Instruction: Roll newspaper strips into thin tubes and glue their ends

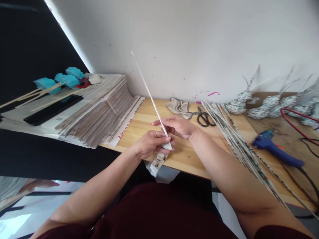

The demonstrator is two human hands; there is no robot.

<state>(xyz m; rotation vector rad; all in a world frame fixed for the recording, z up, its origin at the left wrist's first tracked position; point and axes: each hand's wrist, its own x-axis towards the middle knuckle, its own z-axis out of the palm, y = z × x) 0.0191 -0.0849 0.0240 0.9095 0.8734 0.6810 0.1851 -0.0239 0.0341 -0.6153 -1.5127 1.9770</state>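
A long thin rolled paper tube (150, 94) slants up and to the left above the wooden table. My left hand (151, 144) pinches its lower end, where the paper flares into a loose flap. Just above that, my right hand (180, 126) is closed around the tube, its fingers passing behind it and partly hidden. Below my left hand, a printed paper strip (159, 161) hangs over the table's front edge; whether it joins the tube I cannot tell.
A tall newspaper stack (109, 103) stands left, carrying a phone (53, 109) and blue paper flowers on sticks (68, 79). To the right lie black scissors (205, 119), a cloth glove (178, 107), several paper tubes (236, 142), a blue glue gun (276, 149) and woven paper shapes (236, 104).
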